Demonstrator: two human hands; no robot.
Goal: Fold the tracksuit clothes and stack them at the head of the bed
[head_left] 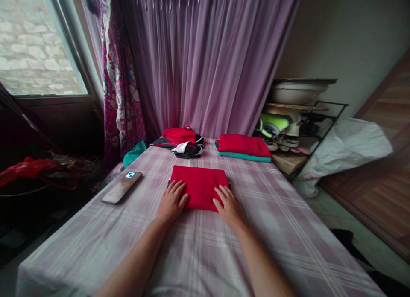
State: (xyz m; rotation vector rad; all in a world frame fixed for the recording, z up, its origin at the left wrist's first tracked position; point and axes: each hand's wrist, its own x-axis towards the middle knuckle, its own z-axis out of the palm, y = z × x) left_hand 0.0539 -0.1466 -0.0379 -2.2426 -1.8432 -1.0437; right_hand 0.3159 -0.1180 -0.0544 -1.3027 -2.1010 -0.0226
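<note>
A folded red cloth (200, 184) lies flat in the middle of a table covered with a pale plaid sheet (272, 211). My left hand (171, 202) rests palm down on the cloth's near left corner, fingers stretched out. On the near right corner my right hand (228, 205) lies flat in the same way. Neither hand grips anything.
A phone (122, 187) lies face down left of the cloth. At the far end sit a loose heap of red, black and white clothes (179, 141) and a folded red-on-teal stack (243, 147). A shelf with shoes (288, 130) and a white sack (346, 147) stand at the right; purple curtains (208, 62) hang behind.
</note>
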